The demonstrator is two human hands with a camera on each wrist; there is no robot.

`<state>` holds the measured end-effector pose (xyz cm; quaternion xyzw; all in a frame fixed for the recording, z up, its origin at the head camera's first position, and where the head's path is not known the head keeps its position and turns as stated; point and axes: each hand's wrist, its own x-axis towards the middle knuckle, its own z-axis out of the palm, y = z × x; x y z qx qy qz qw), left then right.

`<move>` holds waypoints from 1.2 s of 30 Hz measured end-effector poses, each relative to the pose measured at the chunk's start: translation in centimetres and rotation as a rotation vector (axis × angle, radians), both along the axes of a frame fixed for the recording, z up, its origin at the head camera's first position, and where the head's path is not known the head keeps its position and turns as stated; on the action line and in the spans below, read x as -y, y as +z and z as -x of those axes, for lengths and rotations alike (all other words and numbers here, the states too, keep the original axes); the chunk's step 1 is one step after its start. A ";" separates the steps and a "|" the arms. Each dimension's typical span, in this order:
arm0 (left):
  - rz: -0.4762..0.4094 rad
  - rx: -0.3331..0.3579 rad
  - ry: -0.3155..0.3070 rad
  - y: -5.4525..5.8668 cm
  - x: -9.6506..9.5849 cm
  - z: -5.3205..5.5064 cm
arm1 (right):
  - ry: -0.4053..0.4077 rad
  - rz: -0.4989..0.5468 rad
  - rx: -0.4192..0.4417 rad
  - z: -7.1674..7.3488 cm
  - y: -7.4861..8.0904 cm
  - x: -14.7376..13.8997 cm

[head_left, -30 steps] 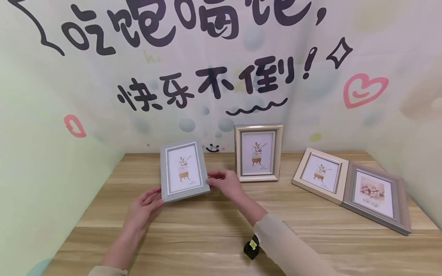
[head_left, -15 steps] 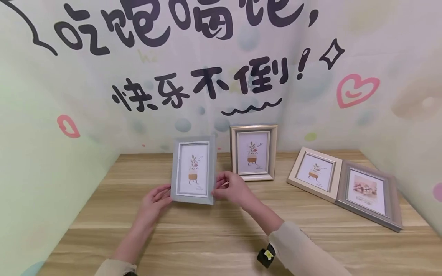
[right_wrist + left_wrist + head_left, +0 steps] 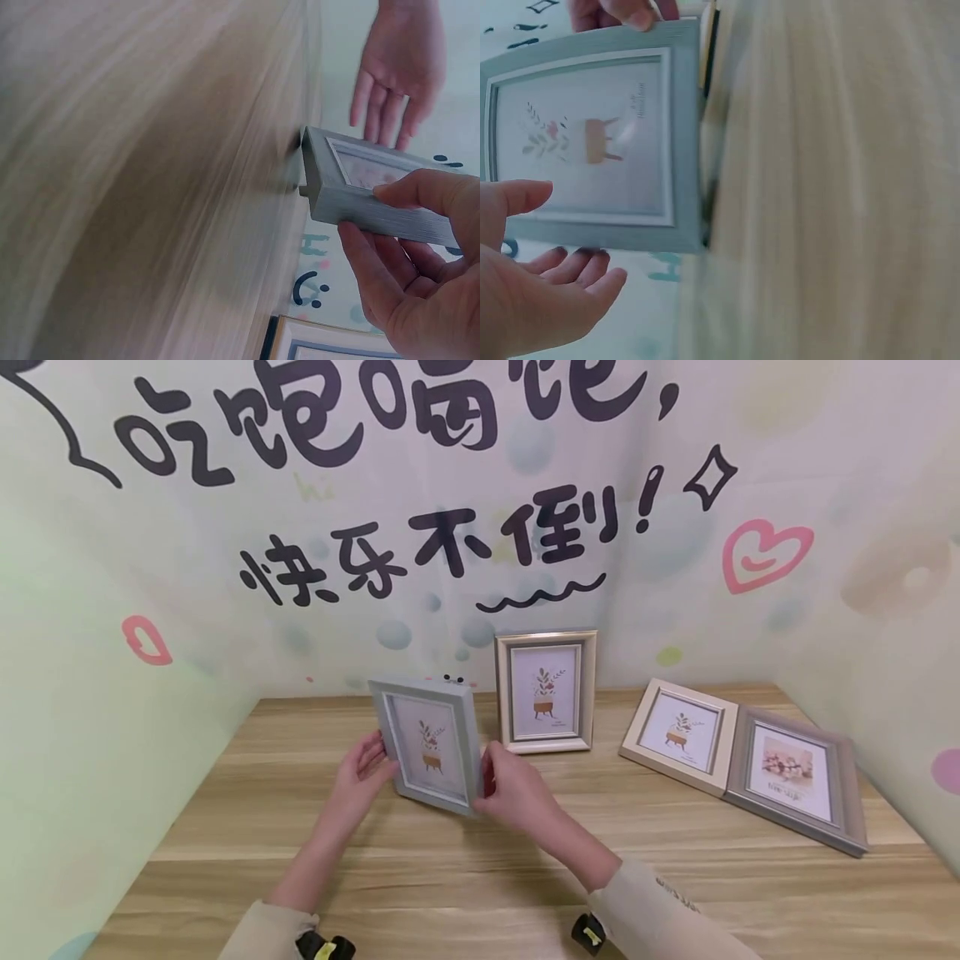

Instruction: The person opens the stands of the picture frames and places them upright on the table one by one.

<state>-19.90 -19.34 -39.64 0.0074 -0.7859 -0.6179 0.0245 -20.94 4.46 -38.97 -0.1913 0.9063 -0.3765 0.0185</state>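
Note:
A pale grey-blue photo frame [image 3: 431,747] with a potted-plant print stands nearly upright over the wooden table, turned at an angle. My right hand [image 3: 519,787] pinches its right side; in the right wrist view the thumb lies on the front and the fingers [image 3: 367,262] behind the edge. My left hand [image 3: 362,783] is at the left side. Seen from the left wrist, its thumb [image 3: 525,196] overlaps the front border while its loosely extended fingers [image 3: 574,270] sit just off the edge. A small support piece shows below the frame [image 3: 319,176] in the right wrist view.
A champagne-gold frame [image 3: 546,746] stands upright near the back wall. Farther right, a cream frame [image 3: 637,739] and a taupe frame [image 3: 847,777] lie face up side by side on the wooden table [image 3: 300,727]. A printed cloth backdrop [image 3: 675,568] closes off the back and sides.
The grey-blue frame has moved right, risen from a leaning-back tilt to nearly upright, and turned. Both hands moved with it; the left hand's hold has loosened. The other frames stay in place.

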 end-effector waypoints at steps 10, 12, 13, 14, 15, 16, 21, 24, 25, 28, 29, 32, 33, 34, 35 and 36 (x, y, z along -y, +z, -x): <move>0.562 -0.768 0.206 1.8 -3.1 -1.6 | 0.024 -0.098 -0.087 -1.2 -0.3 0.4; 0.640 -0.872 0.186 2.1 -3.5 -1.9 | 0.029 -0.114 -0.089 -1.5 -0.2 0.6; 0.658 -0.905 0.171 2.1 -3.6 -1.9 | 0.033 -0.123 -0.088 -1.7 -0.2 0.8; 0.672 -0.925 0.161 2.2 -3.8 -2.0 | 0.038 -0.134 -0.086 -1.9 -0.1 0.9; 0.680 -0.938 0.155 2.2 -3.8 -2.1 | 0.042 -0.144 -0.086 -2.1 -0.1 1.0; 0.684 -0.947 0.157 2.2 -3.9 -2.2 | 0.050 -0.156 -0.088 -2.3 0.0 1.2; 0.664 -0.996 0.173 2.1 -3.9 -2.4 | 0.087 -0.188 -0.140 -3.1 0.1 1.8; 0.668 -1.014 0.161 2.1 -3.8 -2.7 | 0.106 -0.193 -0.151 -3.4 0.0 1.8; 0.673 -1.004 0.148 2.1 -3.7 -2.8 | 0.117 -0.181 -0.134 -3.3 -0.1 1.8; 0.672 -0.942 0.106 2.0 -3.3 -3.4 | 0.150 -0.127 -0.037 -2.8 -0.1 1.5; 0.675 -0.923 0.093 2.0 -3.1 -3.6 | 0.153 -0.107 -0.013 -2.5 0.0 1.4; 0.663 -0.884 0.047 2.0 -2.4 -3.9 | 0.140 -0.036 0.045 -1.3 0.3 1.4; 0.660 -0.888 0.031 2.1 -2.1 -3.9 | 0.134 -0.018 0.053 -0.9 0.4 1.5; 0.654 -0.893 0.011 2.1 -1.8 -3.8 | 0.134 -0.002 0.051 -0.5 0.6 1.7; 0.644 -0.901 -0.009 2.1 -1.6 -3.8 | 0.139 0.006 0.045 -0.2 0.6 1.9; 0.630 -0.908 -0.029 2.2 -1.3 -3.7 | 0.154 0.013 0.043 0.1 0.6 2.2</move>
